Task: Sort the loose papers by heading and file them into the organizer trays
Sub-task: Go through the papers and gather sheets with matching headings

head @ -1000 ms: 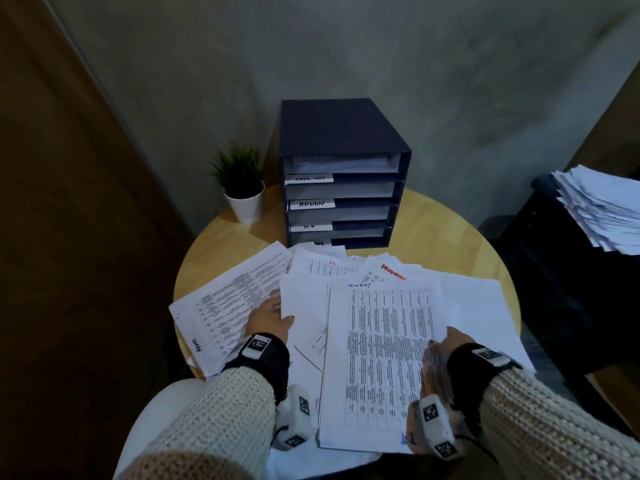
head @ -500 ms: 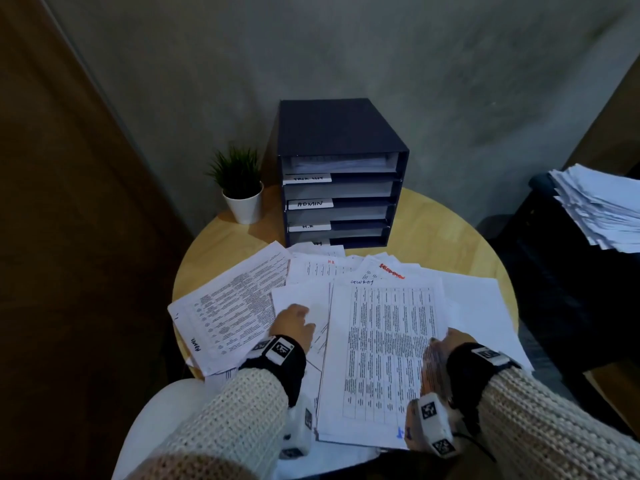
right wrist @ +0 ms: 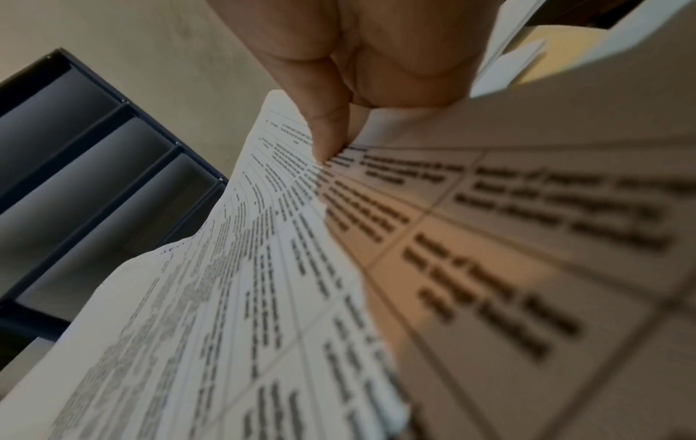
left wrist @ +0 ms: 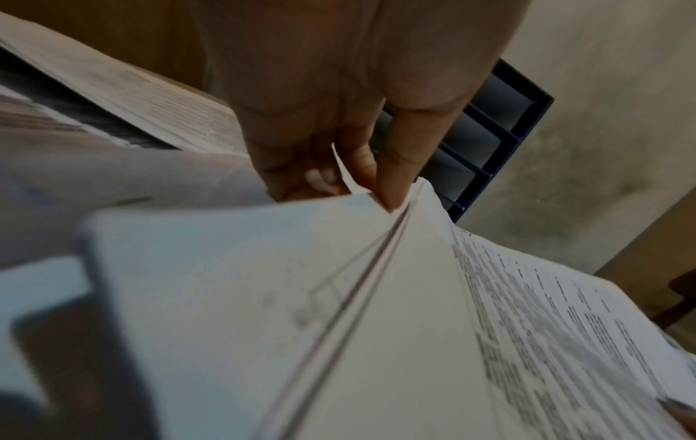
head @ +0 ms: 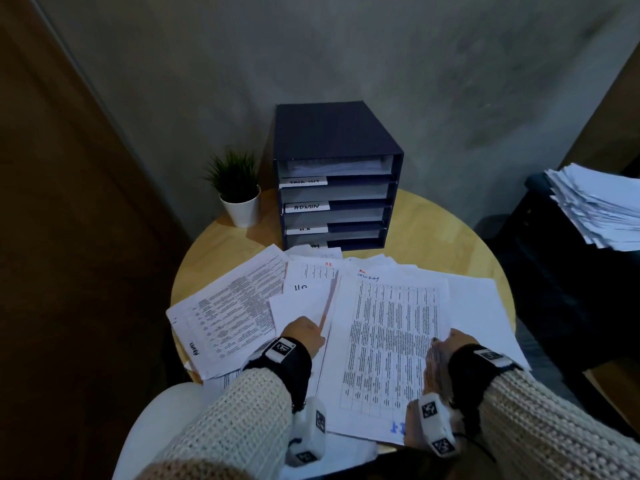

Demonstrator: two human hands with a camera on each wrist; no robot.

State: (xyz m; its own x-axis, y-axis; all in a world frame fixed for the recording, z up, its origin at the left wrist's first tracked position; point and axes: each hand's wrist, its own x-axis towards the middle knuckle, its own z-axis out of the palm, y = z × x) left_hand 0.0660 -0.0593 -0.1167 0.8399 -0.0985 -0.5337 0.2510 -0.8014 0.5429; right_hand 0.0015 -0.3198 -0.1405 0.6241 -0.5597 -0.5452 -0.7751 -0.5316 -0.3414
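Observation:
Loose printed papers (head: 242,306) lie fanned over a round wooden table (head: 433,230). A dark blue organizer (head: 337,174) with several labelled trays stands at the back. My right hand (head: 446,344) pinches the right edge of a stack of table-printed sheets (head: 391,341) headed in blue handwriting, the thumb on top (right wrist: 327,134). My left hand (head: 304,332) pinches the edge of sheets (left wrist: 263,268) at the stack's left side, fingers curled under them (left wrist: 391,178). A sheet marked "HR" (head: 311,271) lies behind.
A small potted plant (head: 239,192) in a white pot stands left of the organizer. A big untidy paper pile (head: 599,206) rests on a dark surface at the right. A wooden panel runs down the left side.
My left hand slid right from the left sheets to the left edge of the big stack and took hold of sheets there. The right hand kept its grip.

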